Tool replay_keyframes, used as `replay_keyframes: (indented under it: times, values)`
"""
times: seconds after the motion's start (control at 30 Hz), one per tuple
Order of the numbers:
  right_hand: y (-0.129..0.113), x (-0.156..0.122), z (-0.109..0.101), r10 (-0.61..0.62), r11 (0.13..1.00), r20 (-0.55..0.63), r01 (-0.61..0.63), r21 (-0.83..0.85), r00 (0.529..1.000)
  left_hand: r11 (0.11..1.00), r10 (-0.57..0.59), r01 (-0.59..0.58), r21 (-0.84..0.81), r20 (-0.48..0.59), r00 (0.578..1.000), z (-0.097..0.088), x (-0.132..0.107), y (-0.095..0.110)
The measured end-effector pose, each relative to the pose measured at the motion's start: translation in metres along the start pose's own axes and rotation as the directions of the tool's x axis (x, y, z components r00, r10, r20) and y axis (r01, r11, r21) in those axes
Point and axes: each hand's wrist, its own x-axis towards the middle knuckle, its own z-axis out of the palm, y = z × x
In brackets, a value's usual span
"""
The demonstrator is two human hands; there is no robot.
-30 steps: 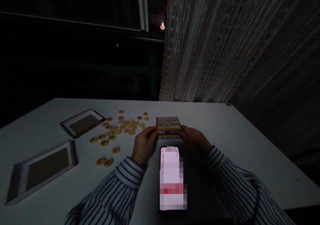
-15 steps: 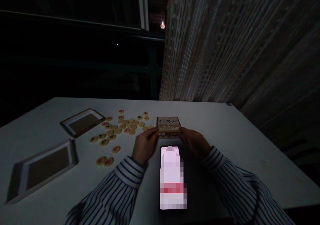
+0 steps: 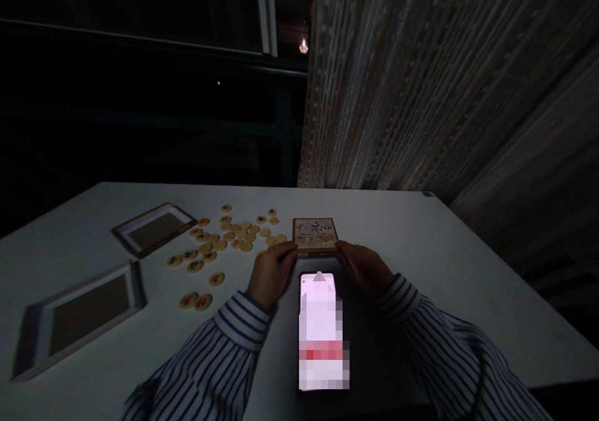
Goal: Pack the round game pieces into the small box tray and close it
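Observation:
Both my hands grip a small square printed box (image 3: 315, 234) by its near corners, low over the white table (image 3: 421, 246). My left hand (image 3: 270, 272) pinches its left corner and my right hand (image 3: 365, 269) pinches its right corner. Round pale game discs (image 3: 229, 237) with red and dark marks lie scattered just left of the box. A lit phone (image 3: 322, 330) lies on the table between my striped sleeves.
Two shallow open trays lie at the left, one at the near left (image 3: 82, 312) and one farther back (image 3: 154, 229). A ribbed curtain (image 3: 421, 84) hangs behind the table at the right. The room behind is dark.
The box has sunk a little and now hides the discs seen beneath its near edge a second ago. Both hands have kept their grip.

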Motion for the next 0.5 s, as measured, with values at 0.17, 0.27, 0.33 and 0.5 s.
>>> replay_keyframes:
  times: [0.17,0.27,0.33,0.5]
  values:
    - [0.0031,-0.0003,0.0048,-0.023,1.000,-0.007,0.023,-0.004,1.000,0.998,0.024,-0.025,0.054,0.008,1.000,-0.0008,-0.0005,0.0020]
    - [0.0041,-0.0003,0.0070,-0.033,0.999,-0.014,0.033,0.004,0.999,0.996,0.047,-0.048,0.079,0.007,0.999,-0.0010,-0.0005,0.0022]
    - [0.0039,-0.0002,0.0076,-0.023,1.000,-0.014,0.023,0.004,1.000,0.994,0.065,-0.065,0.093,0.003,0.998,-0.0009,-0.0004,0.0022]
    - [0.0028,-0.0003,0.0068,-0.028,1.000,-0.003,0.028,-0.001,1.000,0.988,0.078,-0.080,0.133,0.021,0.997,-0.0012,-0.0006,0.0031]
